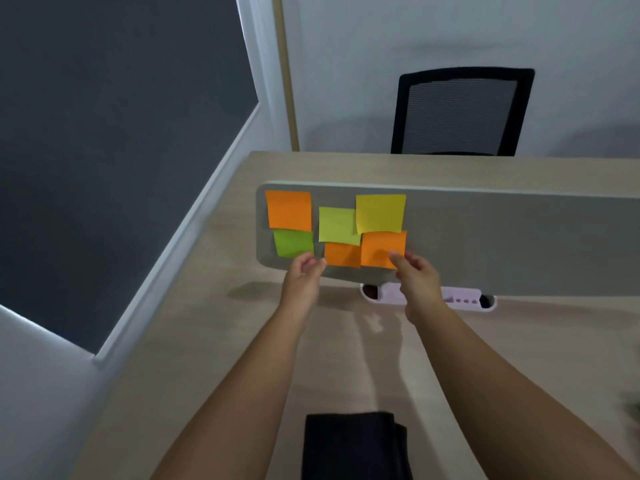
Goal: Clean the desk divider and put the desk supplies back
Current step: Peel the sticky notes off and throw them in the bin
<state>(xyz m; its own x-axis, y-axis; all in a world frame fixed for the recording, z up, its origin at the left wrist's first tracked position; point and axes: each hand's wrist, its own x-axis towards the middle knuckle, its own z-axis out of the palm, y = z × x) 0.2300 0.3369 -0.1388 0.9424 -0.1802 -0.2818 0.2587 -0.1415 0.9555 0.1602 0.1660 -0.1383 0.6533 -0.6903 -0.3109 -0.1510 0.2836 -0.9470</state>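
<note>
A grey desk divider [502, 237] stands across the wooden desk [214, 334]. Several sticky notes cover its left end: an orange one [289, 209] at top left, a green one [292, 242] below it, a lime one [337, 225], a yellow one [380, 213] and two orange ones [342, 255] [381, 247] along the bottom. My left hand [304, 275] reaches up to the divider's lower edge by the green note, fingers loosely curled and holding nothing. My right hand [417, 275] has its fingertips on the lower right orange note's bottom corner.
A pale pink desk organiser [464, 299] with holes sits at the divider's foot, partly hidden by my right wrist. A folded black cloth [353, 445] lies at the near desk edge. A black mesh chair [460, 112] stands beyond the desk. A dark window is at left.
</note>
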